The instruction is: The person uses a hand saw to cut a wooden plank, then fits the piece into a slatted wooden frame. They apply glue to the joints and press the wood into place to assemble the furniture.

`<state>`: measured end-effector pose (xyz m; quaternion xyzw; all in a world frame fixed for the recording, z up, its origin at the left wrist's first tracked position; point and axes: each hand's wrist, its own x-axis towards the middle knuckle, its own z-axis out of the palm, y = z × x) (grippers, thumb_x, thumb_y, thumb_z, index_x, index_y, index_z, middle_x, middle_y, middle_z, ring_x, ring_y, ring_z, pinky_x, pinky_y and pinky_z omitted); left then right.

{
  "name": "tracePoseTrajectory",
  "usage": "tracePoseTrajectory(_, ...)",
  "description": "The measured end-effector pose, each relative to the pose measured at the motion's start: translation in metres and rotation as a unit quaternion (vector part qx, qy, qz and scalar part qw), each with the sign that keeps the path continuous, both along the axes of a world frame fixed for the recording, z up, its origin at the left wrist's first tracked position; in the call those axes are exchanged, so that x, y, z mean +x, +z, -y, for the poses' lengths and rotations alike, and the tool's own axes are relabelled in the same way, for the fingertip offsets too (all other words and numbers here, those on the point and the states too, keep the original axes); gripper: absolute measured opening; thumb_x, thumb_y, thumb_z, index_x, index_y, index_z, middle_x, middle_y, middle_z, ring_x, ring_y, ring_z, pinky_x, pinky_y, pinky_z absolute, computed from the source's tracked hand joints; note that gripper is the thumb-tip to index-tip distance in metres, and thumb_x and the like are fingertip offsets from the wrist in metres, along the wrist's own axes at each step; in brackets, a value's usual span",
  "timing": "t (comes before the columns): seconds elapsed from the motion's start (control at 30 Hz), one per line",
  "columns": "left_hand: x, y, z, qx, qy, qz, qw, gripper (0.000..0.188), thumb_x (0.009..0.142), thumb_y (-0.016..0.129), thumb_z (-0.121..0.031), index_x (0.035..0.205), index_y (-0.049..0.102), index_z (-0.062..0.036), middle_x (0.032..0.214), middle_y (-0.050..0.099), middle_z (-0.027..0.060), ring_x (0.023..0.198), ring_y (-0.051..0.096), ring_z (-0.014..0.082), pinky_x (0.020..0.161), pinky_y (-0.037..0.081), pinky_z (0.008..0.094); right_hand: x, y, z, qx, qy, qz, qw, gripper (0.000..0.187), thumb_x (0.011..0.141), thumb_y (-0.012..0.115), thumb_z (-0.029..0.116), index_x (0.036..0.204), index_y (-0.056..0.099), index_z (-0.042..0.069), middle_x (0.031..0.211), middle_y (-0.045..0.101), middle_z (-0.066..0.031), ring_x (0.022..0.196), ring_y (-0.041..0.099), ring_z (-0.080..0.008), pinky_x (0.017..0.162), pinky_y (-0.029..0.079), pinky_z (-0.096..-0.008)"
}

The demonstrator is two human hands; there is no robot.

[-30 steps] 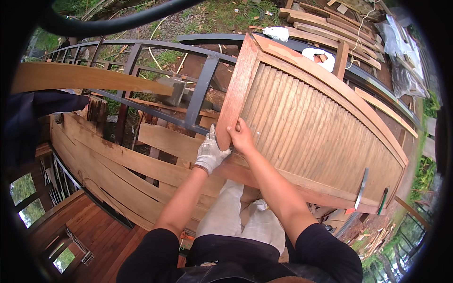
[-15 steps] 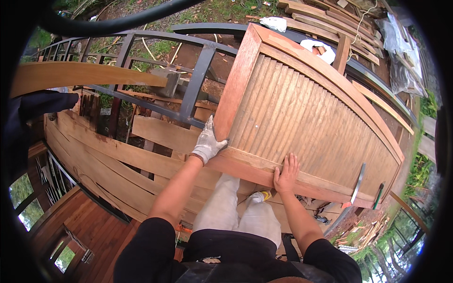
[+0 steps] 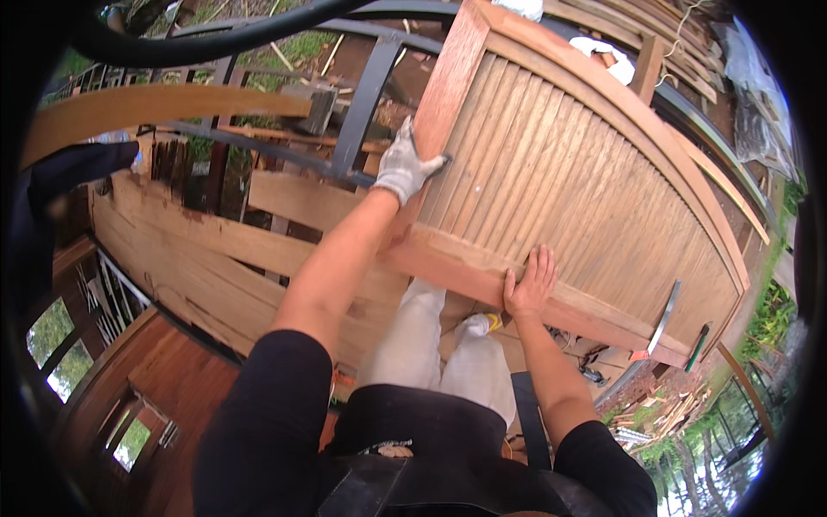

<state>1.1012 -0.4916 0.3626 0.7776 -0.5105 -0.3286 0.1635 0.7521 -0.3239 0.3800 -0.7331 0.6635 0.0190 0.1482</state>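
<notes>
A large louvred wooden panel (image 3: 560,164) with a reddish frame and a curved far side lies tilted before me. My left hand (image 3: 407,165), in a pale work glove, is closed round the frame's left end piece (image 3: 452,73), its thumb over the inner edge. My right hand (image 3: 529,283) is bare and lies flat, fingers stretched, on the near rail, partly over the slats. A thin curved metal strip with a red end (image 3: 665,317) and a slim green tool (image 3: 698,346) rest at the panel's near right corner.
Wooden planks (image 3: 215,284) cover the work surface at left. Beyond it stands a dark metal frame (image 3: 366,103). A curved board (image 3: 164,116) and a dark-sleeved arm (image 3: 77,177) show at far left. Stacked lumber (image 3: 620,30) lies behind the panel.
My left hand has slid up along the frame's left end piece, farther from me. My right hand stays flat on the near rail. The view has shifted slightly.
</notes>
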Motion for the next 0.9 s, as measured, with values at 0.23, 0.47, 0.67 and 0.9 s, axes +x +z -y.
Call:
tracePoseTrajectory(0.23,0.000,0.004,0.007,0.041,-0.045,-0.025,0.998,0.127,0.067,0.082,-0.067,0.156,0.024,0.0042,0.150,0.044,0.0307,0.138,0.048,0.0403,0.115,0.040,0.0399,-0.004,-0.009,-0.004,-0.038,0.010,0.003,0.999,0.073,0.091,0.059,0.040,0.152,0.038,0.005,0.164,0.030,-0.0128,0.154,0.021,-0.0329,0.125,0.013,-0.0537)
tracePoseTrajectory(0.47,0.001,-0.001,-0.001,0.021,-0.043,-0.010,0.999,0.129,0.068,0.080,-0.069,0.157,0.022,0.0038,0.153,0.040,0.0305,0.139,0.046,0.0401,0.116,0.039,0.0398,-0.003,-0.007,-0.004,-0.030,0.015,0.001,0.999,0.072,0.091,0.059,0.040,0.151,0.040,0.005,0.164,0.030,-0.0134,0.153,0.022,-0.0337,0.124,0.015,-0.0554)
tracePoseTrajectory(0.67,-0.003,0.003,-0.002,0.026,-0.027,0.002,0.999,0.128,0.068,0.079,-0.069,0.157,0.022,0.0019,0.152,0.042,0.0299,0.136,0.049,0.0412,0.113,0.041,0.0402,-0.003,-0.010,-0.005,-0.034,0.011,-0.005,0.999,0.072,0.090,0.059,0.041,0.150,0.041,0.004,0.163,0.032,-0.0145,0.153,0.024,-0.0344,0.123,0.016,-0.0559)
tracePoseTrajectory(0.9,-0.002,0.005,-0.001,0.009,-0.024,-0.007,1.000,0.120,0.070,0.080,-0.064,0.156,0.026,0.0001,0.150,0.045,0.0276,0.134,0.051,0.0415,0.111,0.043,0.0430,-0.003,-0.007,-0.003,-0.031,0.006,-0.002,1.000,0.074,0.088,0.059,0.041,0.149,0.042,0.003,0.162,0.033,-0.0155,0.152,0.024,-0.0356,0.123,0.016,-0.0566)
